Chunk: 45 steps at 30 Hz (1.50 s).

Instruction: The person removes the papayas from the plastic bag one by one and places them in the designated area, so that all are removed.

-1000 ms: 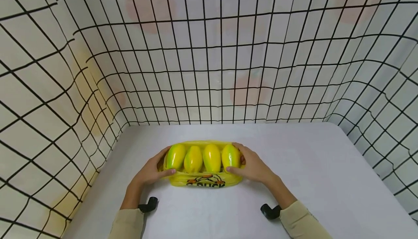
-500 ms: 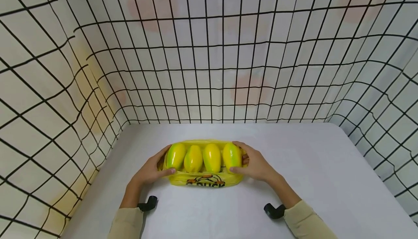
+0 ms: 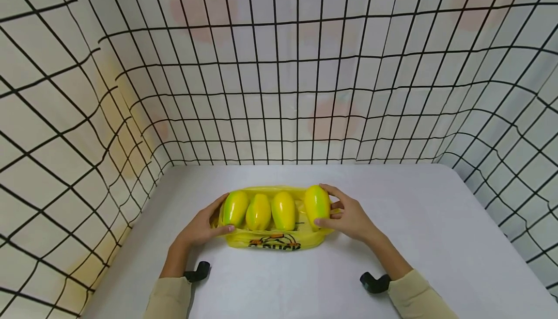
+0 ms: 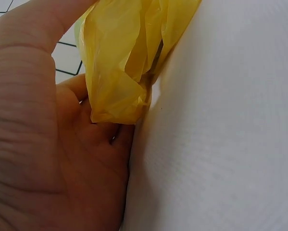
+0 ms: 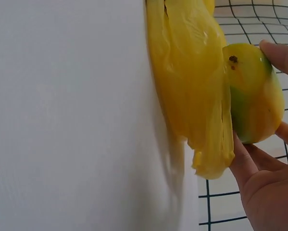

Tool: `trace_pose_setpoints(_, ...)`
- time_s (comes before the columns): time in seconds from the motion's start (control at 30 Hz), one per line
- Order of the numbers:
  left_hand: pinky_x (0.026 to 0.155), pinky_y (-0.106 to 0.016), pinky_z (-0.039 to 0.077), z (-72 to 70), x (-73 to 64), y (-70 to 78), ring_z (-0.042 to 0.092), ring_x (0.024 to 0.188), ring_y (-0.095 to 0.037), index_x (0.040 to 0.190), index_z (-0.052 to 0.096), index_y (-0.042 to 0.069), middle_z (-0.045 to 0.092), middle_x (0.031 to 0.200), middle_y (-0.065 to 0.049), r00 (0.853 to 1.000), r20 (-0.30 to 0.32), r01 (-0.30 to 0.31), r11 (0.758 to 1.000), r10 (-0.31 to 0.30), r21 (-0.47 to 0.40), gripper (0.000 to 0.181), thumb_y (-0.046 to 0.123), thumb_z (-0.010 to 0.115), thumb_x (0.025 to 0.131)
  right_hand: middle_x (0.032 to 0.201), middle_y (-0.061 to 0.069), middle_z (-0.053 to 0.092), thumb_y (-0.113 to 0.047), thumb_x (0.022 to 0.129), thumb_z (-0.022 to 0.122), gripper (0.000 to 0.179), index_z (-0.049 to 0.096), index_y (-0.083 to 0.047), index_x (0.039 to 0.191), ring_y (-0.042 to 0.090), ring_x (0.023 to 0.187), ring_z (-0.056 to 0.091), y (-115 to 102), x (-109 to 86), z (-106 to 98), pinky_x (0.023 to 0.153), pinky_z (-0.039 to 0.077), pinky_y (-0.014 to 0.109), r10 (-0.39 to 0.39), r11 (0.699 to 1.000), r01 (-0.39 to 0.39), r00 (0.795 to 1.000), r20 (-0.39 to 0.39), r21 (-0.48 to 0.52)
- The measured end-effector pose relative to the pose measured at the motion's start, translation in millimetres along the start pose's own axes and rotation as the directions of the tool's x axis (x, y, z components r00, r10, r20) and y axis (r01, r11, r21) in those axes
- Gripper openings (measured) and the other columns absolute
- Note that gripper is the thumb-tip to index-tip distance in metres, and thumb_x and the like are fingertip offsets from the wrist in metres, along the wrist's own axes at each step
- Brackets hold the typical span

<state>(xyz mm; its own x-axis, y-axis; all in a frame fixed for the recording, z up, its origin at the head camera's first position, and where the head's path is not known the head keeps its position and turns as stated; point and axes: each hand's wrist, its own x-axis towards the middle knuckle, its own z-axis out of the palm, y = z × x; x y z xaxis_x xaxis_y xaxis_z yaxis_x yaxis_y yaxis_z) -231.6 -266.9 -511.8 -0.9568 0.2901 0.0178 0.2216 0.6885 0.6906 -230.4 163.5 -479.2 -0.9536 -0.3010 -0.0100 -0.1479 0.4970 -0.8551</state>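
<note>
A yellow plastic bag (image 3: 307,240) with dark "DUCK" lettering lies wide open on the table, its sides standing up like a tray. Inside, three yellow-green mangoes (image 3: 258,212) sit side by side. A fourth mango (image 3: 317,206) is pinched by my right hand (image 3: 352,220), thumb in front and fingers behind, raised at the bag's right end. Dark specks mark this mango (image 5: 254,96) in the right wrist view. My left hand (image 3: 201,226) grips the bag's left end between thumb and fingers. In the left wrist view the crumpled bag (image 4: 117,72) hides some of its fingers.
The white table (image 3: 279,290) has a black wire grid (image 3: 279,91) along its back and sides, with pale cloth behind it. A black wrist mount (image 3: 198,271) shows at the left wrist and another black mount (image 3: 375,283) at the right.
My right hand has lifted the rightmost mango and shifted it rightward, leaving a gap beside the other three. My left hand and the bag's left end have stayed in place.
</note>
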Motion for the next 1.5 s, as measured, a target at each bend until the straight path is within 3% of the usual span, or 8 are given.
trace_pose_setpoints(0.23,0.116,-0.059,0.027,0.5,0.1,-1.0,0.031,0.145,-0.028,0.153,0.021,0.038,0.03,0.159,0.002,1.0,0.004,-0.004,1.0,0.004,-0.004,0.097,0.058,0.074,0.075,0.132,0.009,0.055,-0.046,0.073,0.083,0.085,0.035,-0.048,0.143,0.024,0.1,0.067,5,-6.2,-15,0.081,0.057,0.037,-0.004,1.0,0.004,1.0,-0.012,0.017)
trace_pose_setpoints(0.53,0.115,-0.059,0.027,0.4,0.1,-1.6,0.032,0.145,-0.028,0.153,0.021,0.038,0.031,0.158,0.002,1.0,0.0,-0.018,1.0,0.018,0.005,0.096,0.058,0.073,0.075,0.148,-0.009,0.041,-0.05,0.072,0.082,0.086,0.035,-0.048,0.144,0.027,0.111,0.06,12,-15.8,-34,0.08,0.058,0.034,-0.05,0.999,0.048,0.996,-0.071,-0.025)
trace_pose_setpoints(1.0,0.115,-0.061,0.026,0.1,-0.3,-1.8,0.03,0.145,-0.029,0.153,0.021,0.038,0.03,0.159,0.002,1.0,0.003,-0.016,1.0,0.016,0.007,0.095,0.059,0.072,0.076,0.154,0.001,0.036,-0.052,0.075,0.079,0.087,0.031,-0.045,0.147,0.031,0.114,0.058,28,-26.5,-60,0.081,0.056,0.039,-0.031,0.994,0.018,0.992,-0.123,-0.105)
trace_pose_setpoints(1.27,0.115,-0.061,0.026,0.7,-1.0,-1.6,0.031,0.145,-0.029,0.153,0.021,0.038,0.03,0.159,0.002,1.0,0.004,-0.016,1.0,0.016,-0.006,0.095,0.058,0.073,0.076,0.154,0.007,0.034,-0.049,0.075,0.08,0.091,0.03,-0.038,0.15,0.032,0.113,0.059,41,-31.3,-65,0.082,0.057,0.037,0.002,0.994,-0.014,0.994,-0.114,-0.11)
trace_pose_setpoints(1.5,0.116,-0.06,0.025,0.0,-1.7,-0.7,0.029,0.146,-0.028,0.153,0.021,0.037,0.03,0.159,0.002,1.0,0.003,-0.013,1.0,0.013,-0.003,0.095,0.058,0.073,0.076,0.153,0.003,0.038,-0.054,0.074,0.079,0.091,0.03,-0.04,0.149,0.033,0.115,0.058,50,-30.2,-62,0.08,0.057,0.039,0.036,0.987,-0.052,0.994,-0.106,-0.151)
